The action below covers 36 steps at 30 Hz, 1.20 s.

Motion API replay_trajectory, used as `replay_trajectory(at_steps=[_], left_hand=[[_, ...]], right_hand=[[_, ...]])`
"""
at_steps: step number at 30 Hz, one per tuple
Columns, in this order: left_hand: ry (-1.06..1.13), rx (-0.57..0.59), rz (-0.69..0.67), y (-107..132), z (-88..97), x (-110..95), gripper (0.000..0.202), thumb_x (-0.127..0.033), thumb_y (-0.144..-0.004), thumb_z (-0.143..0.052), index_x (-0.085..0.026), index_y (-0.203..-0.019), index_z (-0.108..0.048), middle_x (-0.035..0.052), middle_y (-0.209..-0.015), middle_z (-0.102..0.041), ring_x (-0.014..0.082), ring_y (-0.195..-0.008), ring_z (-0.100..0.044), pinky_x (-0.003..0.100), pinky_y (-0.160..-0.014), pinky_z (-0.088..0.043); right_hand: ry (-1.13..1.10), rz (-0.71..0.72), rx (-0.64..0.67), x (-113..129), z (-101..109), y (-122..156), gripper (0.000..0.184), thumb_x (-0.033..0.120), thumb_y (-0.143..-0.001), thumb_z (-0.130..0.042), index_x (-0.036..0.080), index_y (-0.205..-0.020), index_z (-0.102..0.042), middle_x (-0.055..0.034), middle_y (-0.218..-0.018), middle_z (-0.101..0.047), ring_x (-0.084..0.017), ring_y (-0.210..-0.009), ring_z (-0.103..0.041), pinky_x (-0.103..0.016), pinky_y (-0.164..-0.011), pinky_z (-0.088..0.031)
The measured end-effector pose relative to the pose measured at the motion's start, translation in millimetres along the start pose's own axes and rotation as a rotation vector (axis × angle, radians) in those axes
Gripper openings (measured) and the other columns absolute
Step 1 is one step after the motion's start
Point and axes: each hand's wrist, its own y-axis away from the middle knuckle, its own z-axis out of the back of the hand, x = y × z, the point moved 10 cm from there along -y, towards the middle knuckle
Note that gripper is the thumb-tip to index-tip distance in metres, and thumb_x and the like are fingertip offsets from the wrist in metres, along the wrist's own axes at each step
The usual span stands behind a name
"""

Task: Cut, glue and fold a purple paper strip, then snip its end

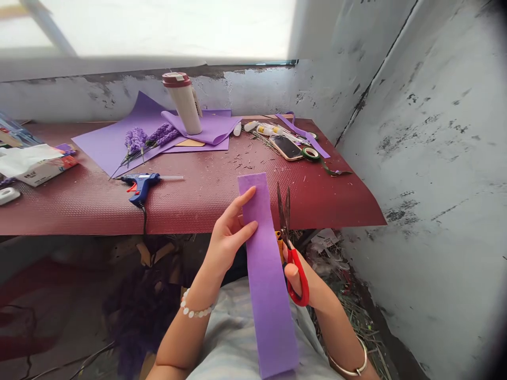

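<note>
A long purple felt strip [271, 311] hangs lengthwise in front of me, its top end just over the table's front edge. My left hand [233, 227] pinches the strip near that end, index finger and thumb lying on its face. Right of the strip, my right hand [295, 269] holds red-handled scissors [299, 287], thumb through one loop. The blades point up, slightly apart, beside the strip and not around it. Part of the right hand is hidden behind the strip and handles.
On the red table [209, 206] lie a blue glue gun [144, 184], purple sheets [111, 137], purple flowers [137, 140], a phone [285, 148] and green tape [311, 153]. A cup [184, 105] stands on the sheets. A box [43, 166] sits left; a wall [435, 184] rises right.
</note>
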Motion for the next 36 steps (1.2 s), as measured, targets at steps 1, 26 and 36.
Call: replay_trajectory(at_steps=[1, 26, 36], left_hand=[[0.006, 0.009, 0.004, 1.3, -1.8, -0.8, 0.057, -0.022, -0.087, -0.08, -0.032, -0.142, -0.067, 0.0042, -0.14, -0.07, 0.0203, -0.108, -0.072, 0.026, -0.085, -0.061], [-0.224, 0.06, -0.026, 21.2, -3.2, -2.1, 0.062, -0.019, -0.095, -0.07, -0.041, -0.151, -0.056, 0.0045, -0.138, -0.059, 0.0105, -0.087, -0.061, 0.023, -0.076, -0.058], [-0.295, 0.07, -0.028, 24.0, -9.5, -4.3, 0.061, -0.018, -0.094, -0.069, -0.038, -0.151, -0.057, 0.0061, -0.137, -0.062, 0.0109, -0.083, -0.056, 0.022, -0.075, -0.055]], right_hand=[[-0.015, -0.003, 0.037, 1.7, -4.8, 0.9, 0.082, 0.096, -0.076, -0.049, 0.023, -0.112, -0.059, -0.0041, -0.09, -0.057, -0.022, -0.078, -0.052, -0.037, -0.072, -0.051], [0.036, -0.092, 0.015, -1.4, -15.5, 7.4, 0.086, 0.104, -0.071, -0.037, 0.02, -0.081, -0.051, 0.0042, -0.064, -0.043, -0.012, -0.058, -0.031, -0.028, -0.053, -0.03], [0.121, -0.099, -0.048, 0.4, -10.9, 11.7, 0.08, 0.1, -0.078, -0.036, 0.021, -0.075, -0.051, 0.003, -0.056, -0.049, -0.011, -0.05, -0.036, -0.028, -0.05, -0.031]])
